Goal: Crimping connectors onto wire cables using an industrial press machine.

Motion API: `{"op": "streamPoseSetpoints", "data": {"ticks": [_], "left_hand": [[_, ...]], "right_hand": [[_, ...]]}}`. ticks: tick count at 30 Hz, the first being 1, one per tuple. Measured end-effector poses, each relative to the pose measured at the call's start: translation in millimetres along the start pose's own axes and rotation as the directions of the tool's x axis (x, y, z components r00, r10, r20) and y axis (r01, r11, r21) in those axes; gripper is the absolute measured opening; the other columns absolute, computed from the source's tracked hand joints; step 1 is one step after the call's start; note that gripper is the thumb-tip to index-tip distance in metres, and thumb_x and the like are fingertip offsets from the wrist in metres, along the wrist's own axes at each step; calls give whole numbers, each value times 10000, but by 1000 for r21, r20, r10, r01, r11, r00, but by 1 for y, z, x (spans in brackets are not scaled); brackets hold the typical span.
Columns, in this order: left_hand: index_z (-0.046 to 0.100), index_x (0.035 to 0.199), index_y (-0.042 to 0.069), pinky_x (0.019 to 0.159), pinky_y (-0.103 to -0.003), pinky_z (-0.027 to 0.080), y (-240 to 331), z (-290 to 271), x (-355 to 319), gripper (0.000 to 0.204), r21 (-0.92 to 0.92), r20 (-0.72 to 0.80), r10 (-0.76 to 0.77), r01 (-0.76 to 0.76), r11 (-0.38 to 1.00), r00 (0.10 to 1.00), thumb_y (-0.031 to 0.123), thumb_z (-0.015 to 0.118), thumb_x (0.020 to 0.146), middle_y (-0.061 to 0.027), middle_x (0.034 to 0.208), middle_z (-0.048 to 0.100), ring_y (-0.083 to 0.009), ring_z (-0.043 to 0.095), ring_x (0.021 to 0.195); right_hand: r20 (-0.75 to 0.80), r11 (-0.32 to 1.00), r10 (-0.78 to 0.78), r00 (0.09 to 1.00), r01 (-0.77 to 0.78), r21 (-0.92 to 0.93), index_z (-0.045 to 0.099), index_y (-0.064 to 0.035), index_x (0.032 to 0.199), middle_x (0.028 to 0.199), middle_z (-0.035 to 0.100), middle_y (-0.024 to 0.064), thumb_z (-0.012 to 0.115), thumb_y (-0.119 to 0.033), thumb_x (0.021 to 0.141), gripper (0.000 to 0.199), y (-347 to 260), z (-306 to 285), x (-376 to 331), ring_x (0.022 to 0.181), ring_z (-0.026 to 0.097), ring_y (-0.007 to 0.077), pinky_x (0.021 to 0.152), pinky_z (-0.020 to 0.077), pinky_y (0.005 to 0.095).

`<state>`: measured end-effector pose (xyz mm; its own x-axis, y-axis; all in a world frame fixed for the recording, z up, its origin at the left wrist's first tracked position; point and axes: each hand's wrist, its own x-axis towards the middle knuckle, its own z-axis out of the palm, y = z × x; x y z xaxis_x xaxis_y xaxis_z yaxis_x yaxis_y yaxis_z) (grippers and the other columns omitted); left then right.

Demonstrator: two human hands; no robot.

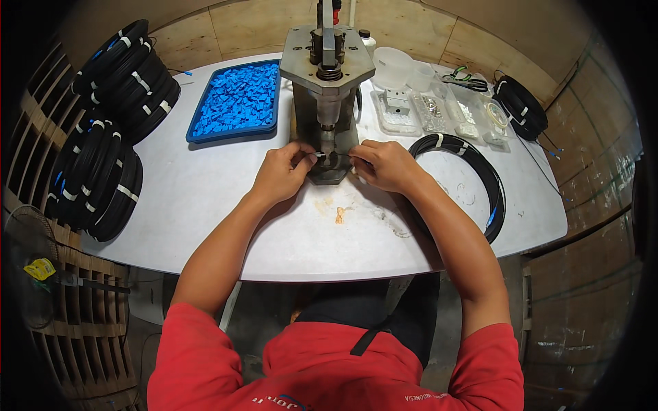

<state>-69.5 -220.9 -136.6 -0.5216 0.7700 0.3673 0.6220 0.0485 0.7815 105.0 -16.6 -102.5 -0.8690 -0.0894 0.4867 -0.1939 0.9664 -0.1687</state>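
Note:
A grey metal bench press (pixel 327 75) stands in front of me, its ram pointing down at a small base. At the left of the ram tip, my left hand (pixel 281 171) is closed in a pinch, with a small whitish connector piece (pixel 319 155) at the fingertips. My right hand (pixel 385 164) pinches what looks like a thin black cable on the ram's other side. Fingers and ram partly hide the spot between them. A coil of black cable (pixel 495 183) with white ties and a blue end lies beside my right forearm, which covers part of it.
A dark blue tray (pixel 233 133) of small blue plastic parts sits back left. Stacked black cable coils (pixel 127 79) and more coils (pixel 96 181) line the left edge. Clear boxes of small parts (pixel 433 113), a translucent tub (pixel 393 67) and another coil (pixel 521 108) stand back right.

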Motion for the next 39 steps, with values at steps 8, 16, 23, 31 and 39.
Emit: {"op": "streamPoseSetpoints", "data": {"ticks": [8,16,23,31,39], "left_hand": [[720,1080,-15,730,-345,563,3,-1,1,234,13,19,-20,19,1000,1000,186,702,963,-160,839,752,-222,729,747],[720,1075,5,697,-355,547,1,0,0,226,-3,-4,15,-15,1000,1000,198,693,961,-162,777,731,-249,712,700],[711,1091,7,718,-355,554,3,-1,0,225,24,8,4,-4,1000,1000,190,687,962,-159,824,751,-247,718,723],[711,1100,-5,729,-359,559,5,0,0,241,-7,13,-13,13,1000,1000,191,686,963,-166,855,760,-249,725,741],[724,1077,-14,743,-352,565,3,0,0,237,-15,14,-17,17,1000,1000,190,686,962,-167,846,759,-245,739,763]], "right_hand": [[7,1000,5,1000,-5,13,673,-100,977,864,684,77,723,-144,849,145,0,-1,-1,727,695,320,634,570,426],[33,1000,21,999,-21,-10,668,-102,977,871,693,66,734,-144,831,165,-1,-2,-1,738,703,311,643,577,421],[48,999,28,998,-27,-28,663,-100,986,884,700,66,729,-136,833,171,0,-2,-1,747,708,308,650,581,418],[55,999,35,998,-34,-8,665,-101,994,895,707,68,733,-135,832,180,1,-1,-1,758,713,310,657,583,418],[37,999,31,999,-31,-9,669,-100,997,884,702,79,720,-159,862,156,-2,-2,0,751,706,317,654,578,424]]}}
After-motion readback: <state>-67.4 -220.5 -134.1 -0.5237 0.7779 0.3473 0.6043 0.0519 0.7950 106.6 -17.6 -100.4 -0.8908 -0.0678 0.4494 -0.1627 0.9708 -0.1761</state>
